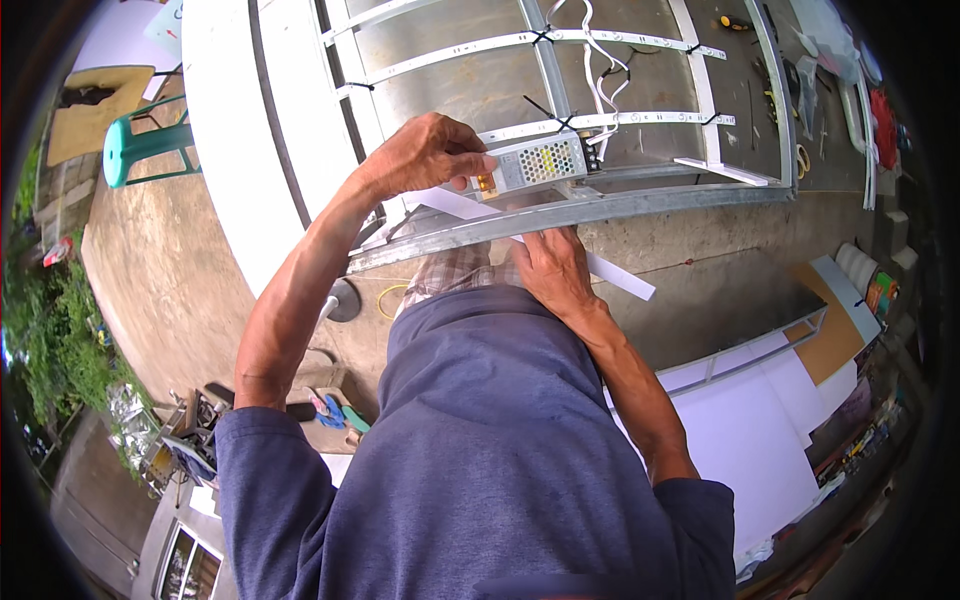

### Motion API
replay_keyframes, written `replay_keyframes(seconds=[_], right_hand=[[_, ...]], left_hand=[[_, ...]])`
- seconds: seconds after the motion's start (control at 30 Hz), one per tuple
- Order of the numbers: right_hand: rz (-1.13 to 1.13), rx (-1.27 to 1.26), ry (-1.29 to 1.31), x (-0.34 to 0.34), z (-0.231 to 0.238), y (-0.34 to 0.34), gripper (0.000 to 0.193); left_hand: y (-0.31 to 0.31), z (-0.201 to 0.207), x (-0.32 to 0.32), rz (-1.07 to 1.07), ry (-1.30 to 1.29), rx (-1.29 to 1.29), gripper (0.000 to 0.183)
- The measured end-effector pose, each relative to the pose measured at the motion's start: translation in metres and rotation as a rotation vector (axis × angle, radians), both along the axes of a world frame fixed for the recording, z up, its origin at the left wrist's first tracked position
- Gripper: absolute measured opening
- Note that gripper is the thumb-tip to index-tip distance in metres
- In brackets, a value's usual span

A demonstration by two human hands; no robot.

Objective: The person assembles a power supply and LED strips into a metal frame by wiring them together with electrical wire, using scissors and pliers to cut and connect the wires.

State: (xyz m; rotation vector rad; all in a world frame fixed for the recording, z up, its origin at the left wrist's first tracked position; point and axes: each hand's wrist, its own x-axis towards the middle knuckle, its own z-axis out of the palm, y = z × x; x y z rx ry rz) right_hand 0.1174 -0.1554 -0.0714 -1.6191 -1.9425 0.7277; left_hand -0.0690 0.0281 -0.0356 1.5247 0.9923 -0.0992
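My left hand (425,158) is closed on the left end of a silver power supply (545,163) with a perforated metal case. Its fingers are by an orange terminal cover (486,183). The unit is at the near bar of a metal frame (640,203). White wires (600,90) run near the unit's right end. Just below that bar, my right hand (557,268) has its fingers bent around a narrow white strip (622,276) that slants beneath the frame; its fingertips are partly hidden. White LED strips (460,50) cross the frame, fastened with black ties.
A white panel (215,90) stretches along the frame's left side. Further left stands a green stool (150,145). A screwdriver (735,22) and scissors (802,160) lie at the right. White sheets (740,450) are stacked at the lower right; blue slippers (328,410) lie on the floor.
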Motion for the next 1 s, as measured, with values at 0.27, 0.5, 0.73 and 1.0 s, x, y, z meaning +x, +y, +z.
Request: replay_keyframes(seconds=[0.27,0.5,0.73,1.0], right_hand=[[0.167,0.045,-0.105,-0.008,0.004,0.007,0.044],[0.168,-0.086,-0.027,-0.023,-0.036,0.017,0.045],[0.304,0.085,0.089,-0.053,-0.039,0.059,0.057],[0.338,-0.043,0.231,-0.057,-0.033,0.066,0.062]], left_hand=[[-0.005,0.001,0.0,0.042,-0.01,-0.046,0.045],[-0.002,0.01,0.002,0.116,-0.048,-0.118,0.043],[0.011,0.029,0.007,0.073,-0.075,-0.008,0.039],[0.021,0.026,0.004,-0.005,-0.117,0.057,0.04]])
